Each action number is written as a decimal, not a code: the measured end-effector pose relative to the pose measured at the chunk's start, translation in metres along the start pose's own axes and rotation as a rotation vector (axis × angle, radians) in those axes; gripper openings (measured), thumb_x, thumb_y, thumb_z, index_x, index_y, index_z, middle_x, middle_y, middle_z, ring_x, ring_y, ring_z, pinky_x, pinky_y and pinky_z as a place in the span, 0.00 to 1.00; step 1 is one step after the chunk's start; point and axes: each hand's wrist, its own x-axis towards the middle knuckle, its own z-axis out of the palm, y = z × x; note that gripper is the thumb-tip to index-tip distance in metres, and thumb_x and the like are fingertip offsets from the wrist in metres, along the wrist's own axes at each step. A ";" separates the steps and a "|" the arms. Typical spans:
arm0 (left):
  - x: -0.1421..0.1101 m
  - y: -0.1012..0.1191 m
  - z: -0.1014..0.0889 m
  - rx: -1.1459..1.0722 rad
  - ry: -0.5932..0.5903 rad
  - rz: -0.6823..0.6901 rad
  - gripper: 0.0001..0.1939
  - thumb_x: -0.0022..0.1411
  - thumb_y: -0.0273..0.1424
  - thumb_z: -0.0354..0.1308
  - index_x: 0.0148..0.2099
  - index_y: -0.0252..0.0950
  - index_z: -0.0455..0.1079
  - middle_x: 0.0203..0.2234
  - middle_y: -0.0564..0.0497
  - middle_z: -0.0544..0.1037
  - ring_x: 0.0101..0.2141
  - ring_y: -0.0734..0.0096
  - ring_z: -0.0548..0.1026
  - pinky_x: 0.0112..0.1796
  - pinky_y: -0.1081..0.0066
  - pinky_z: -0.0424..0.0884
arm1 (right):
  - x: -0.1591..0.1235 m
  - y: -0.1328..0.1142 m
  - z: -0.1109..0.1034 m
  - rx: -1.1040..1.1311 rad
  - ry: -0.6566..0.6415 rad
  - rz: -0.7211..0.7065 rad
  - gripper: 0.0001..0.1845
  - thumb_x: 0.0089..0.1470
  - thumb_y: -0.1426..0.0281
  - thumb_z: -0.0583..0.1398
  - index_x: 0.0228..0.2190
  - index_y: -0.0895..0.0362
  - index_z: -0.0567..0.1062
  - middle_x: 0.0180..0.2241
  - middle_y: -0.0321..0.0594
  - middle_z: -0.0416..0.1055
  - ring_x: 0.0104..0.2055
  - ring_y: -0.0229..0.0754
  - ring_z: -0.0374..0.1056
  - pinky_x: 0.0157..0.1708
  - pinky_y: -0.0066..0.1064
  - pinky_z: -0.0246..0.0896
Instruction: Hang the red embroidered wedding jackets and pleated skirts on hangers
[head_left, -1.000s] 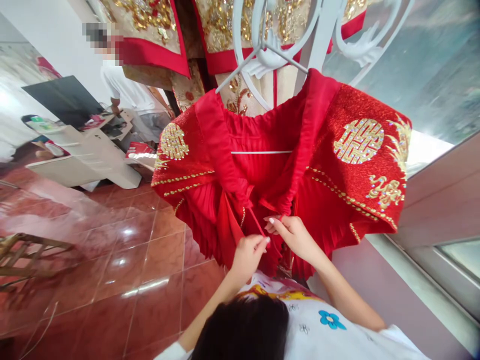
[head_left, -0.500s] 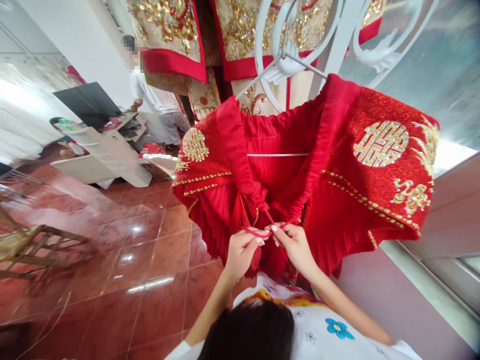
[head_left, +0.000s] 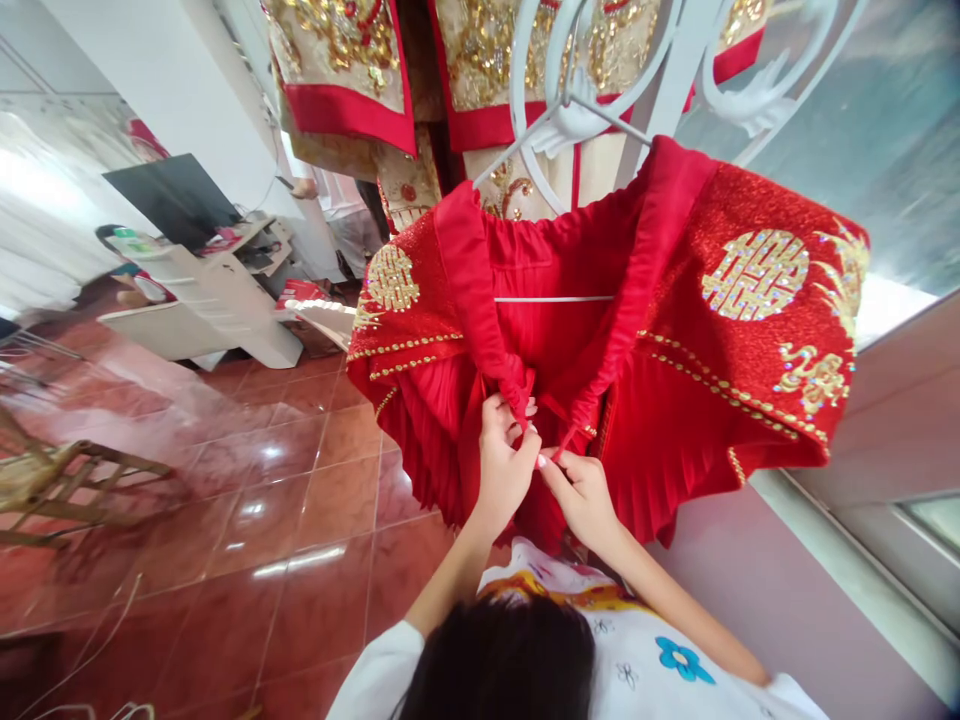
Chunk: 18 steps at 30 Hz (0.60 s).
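A red pleated skirt [head_left: 712, 400] with gold embroidery and beaded trim hangs by its gathered waistband from a wire hanger [head_left: 517, 150]. Its waist gapes at the front, where thin red drawstrings [head_left: 568, 440] come out of the band ends. My left hand [head_left: 506, 455] is closed at the left band end, fingers and thumb around the red drawstring there. Close beside it, my right hand [head_left: 577, 490] pinches the drawstring from the right end between thumb and forefinger. The fingertips of both hands nearly meet, and part of the cord is hidden behind them.
Cream garments with gold sequins [head_left: 345, 70] hang behind the skirt on a white scrolled metal rack [head_left: 660, 90]. To the left are a white desk [head_left: 217, 295] with a monitor [head_left: 172, 200], a partly hidden person [head_left: 345, 215], and a wooden chair [head_left: 67, 480] on the red tiled floor.
My left hand has moved up and slightly right, from the drawstring in front of the skirt to the left band end. My right hand stays close by. The person behind has moved mostly out of sight.
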 end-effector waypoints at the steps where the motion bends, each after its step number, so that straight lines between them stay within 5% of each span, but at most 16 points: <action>1: 0.000 0.002 -0.001 -0.042 -0.038 -0.053 0.18 0.54 0.24 0.57 0.47 0.37 0.58 0.36 0.48 0.76 0.38 0.71 0.76 0.40 0.71 0.72 | 0.000 0.000 0.000 0.012 0.000 0.008 0.19 0.58 0.62 0.52 0.26 0.63 0.75 0.19 0.35 0.65 0.20 0.30 0.56 0.22 0.22 0.52; 4: 0.002 0.007 -0.008 -0.151 -0.084 -0.204 0.21 0.53 0.30 0.63 0.48 0.35 0.61 0.29 0.50 0.78 0.28 0.71 0.77 0.34 0.69 0.74 | -0.001 0.000 0.002 0.057 0.016 0.045 0.20 0.58 0.61 0.53 0.26 0.63 0.74 0.19 0.35 0.64 0.19 0.29 0.54 0.21 0.22 0.51; 8: 0.001 0.000 -0.014 -0.368 -0.069 -0.322 0.21 0.42 0.33 0.71 0.37 0.33 0.67 0.25 0.53 0.77 0.27 0.72 0.76 0.34 0.71 0.73 | -0.003 0.001 0.002 0.063 -0.008 0.104 0.19 0.53 0.58 0.57 0.26 0.63 0.73 0.15 0.31 0.56 0.18 0.28 0.47 0.19 0.22 0.45; 13: -0.001 -0.020 -0.017 -0.624 0.114 -0.430 0.14 0.44 0.27 0.67 0.32 0.34 0.66 0.25 0.55 0.74 0.28 0.79 0.73 0.34 0.76 0.70 | 0.000 0.002 -0.001 0.128 0.032 0.172 0.22 0.54 0.56 0.56 0.24 0.63 0.73 0.17 0.34 0.59 0.20 0.29 0.49 0.20 0.23 0.46; 18: -0.010 -0.007 -0.055 -0.639 0.115 -0.240 0.11 0.58 0.38 0.54 0.30 0.35 0.62 0.18 0.59 0.62 0.22 0.83 0.65 0.34 0.76 0.67 | 0.002 -0.001 -0.007 0.193 -0.004 0.227 0.24 0.51 0.52 0.57 0.21 0.62 0.73 0.17 0.36 0.61 0.19 0.30 0.48 0.20 0.24 0.45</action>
